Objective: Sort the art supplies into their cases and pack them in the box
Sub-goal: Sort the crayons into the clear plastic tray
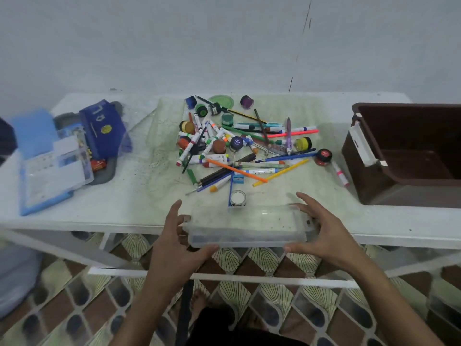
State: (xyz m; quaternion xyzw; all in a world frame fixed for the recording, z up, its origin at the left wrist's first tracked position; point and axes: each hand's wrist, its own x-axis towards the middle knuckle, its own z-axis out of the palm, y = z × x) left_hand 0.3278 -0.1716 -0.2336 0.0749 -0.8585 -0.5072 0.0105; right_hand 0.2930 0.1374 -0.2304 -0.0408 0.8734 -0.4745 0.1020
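head view: two hands (245, 242) grip one clear case (245, 227) near one brown box (409, 156)

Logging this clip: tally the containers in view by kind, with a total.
Brown box: 1
Clear case, held by the left hand and the right hand: 1
Blue pouch: 1
Grey tray: 1
Total: 4. The flat cases stacked at far left are too blurred to separate, so they are not counted.
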